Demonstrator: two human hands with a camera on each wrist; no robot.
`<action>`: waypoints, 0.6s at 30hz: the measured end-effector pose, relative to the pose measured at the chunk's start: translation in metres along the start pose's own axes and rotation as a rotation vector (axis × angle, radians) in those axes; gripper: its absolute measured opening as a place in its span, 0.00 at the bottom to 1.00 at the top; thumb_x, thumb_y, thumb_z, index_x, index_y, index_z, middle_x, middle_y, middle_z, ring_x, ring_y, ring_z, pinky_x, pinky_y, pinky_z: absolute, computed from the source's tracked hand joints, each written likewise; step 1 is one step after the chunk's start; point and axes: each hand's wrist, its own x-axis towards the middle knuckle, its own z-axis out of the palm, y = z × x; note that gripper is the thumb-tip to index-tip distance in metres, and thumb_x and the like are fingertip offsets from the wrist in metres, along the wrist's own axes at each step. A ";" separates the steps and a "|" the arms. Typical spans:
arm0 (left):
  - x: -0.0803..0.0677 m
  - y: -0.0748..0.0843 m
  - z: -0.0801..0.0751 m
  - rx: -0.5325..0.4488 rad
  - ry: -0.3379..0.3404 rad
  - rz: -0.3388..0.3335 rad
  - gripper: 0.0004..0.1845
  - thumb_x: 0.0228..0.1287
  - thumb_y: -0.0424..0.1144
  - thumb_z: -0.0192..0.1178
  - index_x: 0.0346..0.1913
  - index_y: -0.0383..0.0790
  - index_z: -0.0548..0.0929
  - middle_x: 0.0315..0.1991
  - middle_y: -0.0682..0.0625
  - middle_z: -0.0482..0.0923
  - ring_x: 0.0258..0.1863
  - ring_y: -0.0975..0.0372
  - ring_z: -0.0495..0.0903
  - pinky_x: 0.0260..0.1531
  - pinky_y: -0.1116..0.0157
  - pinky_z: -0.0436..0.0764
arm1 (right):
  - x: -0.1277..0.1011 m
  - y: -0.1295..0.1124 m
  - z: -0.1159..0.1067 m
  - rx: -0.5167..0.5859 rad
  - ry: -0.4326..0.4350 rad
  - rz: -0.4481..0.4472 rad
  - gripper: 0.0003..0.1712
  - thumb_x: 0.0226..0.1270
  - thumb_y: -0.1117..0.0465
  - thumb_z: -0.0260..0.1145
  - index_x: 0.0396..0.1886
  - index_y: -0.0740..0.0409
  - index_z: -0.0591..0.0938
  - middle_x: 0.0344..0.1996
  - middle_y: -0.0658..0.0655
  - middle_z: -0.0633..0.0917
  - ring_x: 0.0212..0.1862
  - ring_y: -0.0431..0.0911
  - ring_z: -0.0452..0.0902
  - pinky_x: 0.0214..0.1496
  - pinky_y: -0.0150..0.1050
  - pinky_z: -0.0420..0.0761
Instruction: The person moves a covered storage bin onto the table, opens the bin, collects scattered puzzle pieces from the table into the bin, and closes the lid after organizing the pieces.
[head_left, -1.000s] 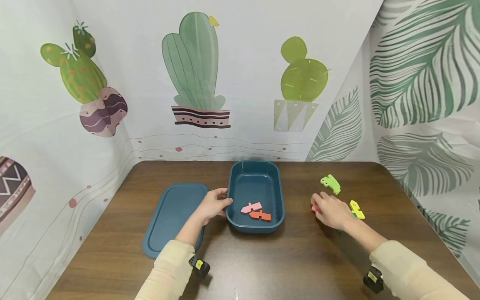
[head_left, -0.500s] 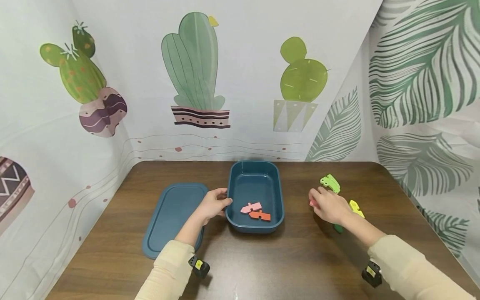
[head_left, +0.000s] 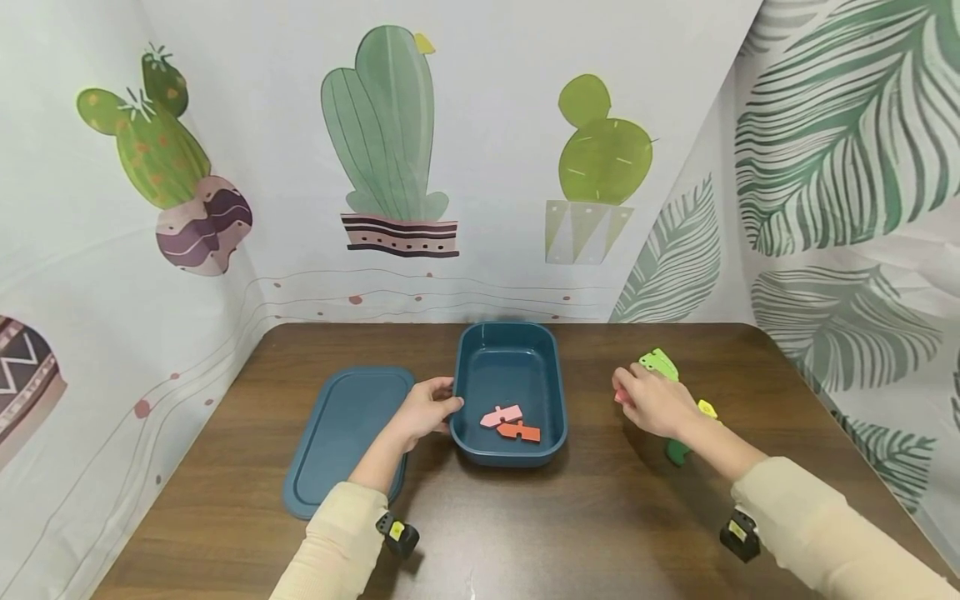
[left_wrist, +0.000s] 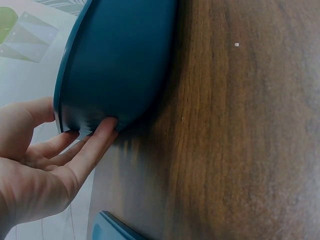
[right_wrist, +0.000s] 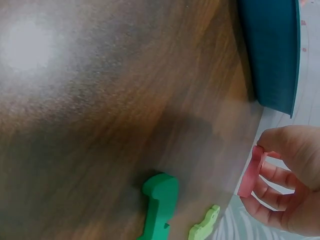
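Note:
A deep blue plastic box (head_left: 558, 392) stands mid-table with one pink arrow-shaped piece (head_left: 501, 416) and one orange arrow-shaped piece (head_left: 520, 432) lying in it. My left hand (head_left: 425, 412) grips its left side; in the left wrist view the thumb is at the rim and the fingertips are against the outer wall. To the right of the box, my right hand (head_left: 654, 402) pinches a small red block (right_wrist: 251, 172) with a wavy edge between thumb and fingers. Behind and below that hand lie a light green crocodile-like piece (head_left: 658, 363), a yellow piece (head_left: 707, 408) and a dark green piece (head_left: 677, 452), partly covered.
A flat blue lid (head_left: 348, 433) lies left of the box, under the left forearm's line. The brown wooden table (head_left: 525, 533) ends at the back against a cloth (head_left: 495, 167) printed with cacti and leaves.
My right hand has moved slightly left and up with the red block, uncovering more of the dark green piece. My left hand and the box have stayed put.

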 end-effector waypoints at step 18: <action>0.021 -0.027 -0.001 -0.004 0.041 0.000 0.24 0.61 0.30 0.55 0.61 0.28 0.68 0.52 0.33 0.72 0.40 0.48 0.81 0.31 0.58 0.84 | 0.014 -0.004 -0.011 -0.038 0.073 -0.097 0.13 0.45 0.68 0.68 0.27 0.55 0.72 0.22 0.51 0.71 0.21 0.48 0.68 0.21 0.37 0.67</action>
